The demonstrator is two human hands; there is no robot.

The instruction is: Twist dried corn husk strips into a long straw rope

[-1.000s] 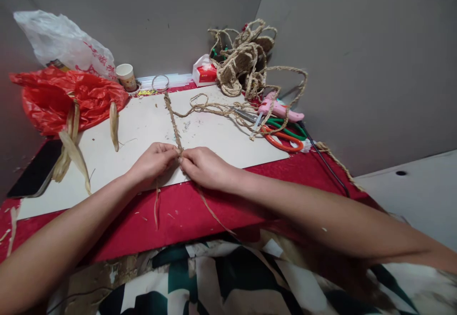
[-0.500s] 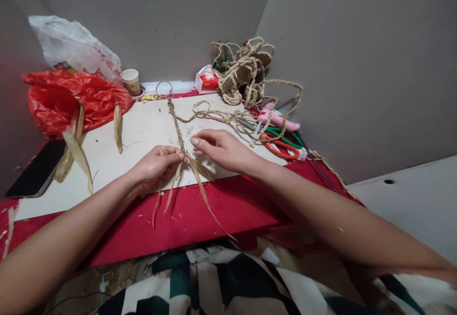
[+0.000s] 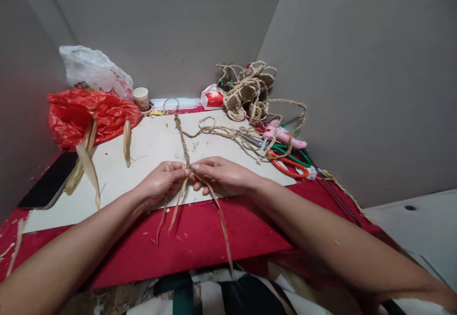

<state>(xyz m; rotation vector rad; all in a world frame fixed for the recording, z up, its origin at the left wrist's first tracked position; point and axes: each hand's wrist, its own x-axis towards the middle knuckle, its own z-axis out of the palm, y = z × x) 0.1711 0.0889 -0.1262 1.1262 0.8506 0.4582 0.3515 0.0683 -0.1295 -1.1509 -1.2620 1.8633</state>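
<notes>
A thin braid of dried husk [image 3: 183,138] runs down the white board towards me. At its lower end my left hand [image 3: 166,179] pinches the braid between thumb and fingers. Close beside it, my right hand [image 3: 221,174] is closed on the husk strands at the same spot, thumb and forefinger pressed together. Loose strands [image 3: 180,198] hang below the left fingers, and a longer strand [image 3: 223,222] trails from the right fingers over the table's front edge. The fingers partly hide where the strands join the braid.
The white board [image 3: 157,138] lies on a red cloth [image 3: 143,258]. Left are a phone [image 3: 46,181], husk pieces [image 3: 87,172] and a red bag [image 3: 93,119]. Behind stand a paper cup [image 3: 141,98] and tissue pack [image 3: 213,98]. Right are coiled rope [image 3: 243,98], a pink glue gun [image 3: 282,136] and orange-handled scissors [image 3: 289,167].
My right hand has come down and left to the braid's end and closed on strands beside my left hand. The whole view has shifted, with the table lower in the picture.
</notes>
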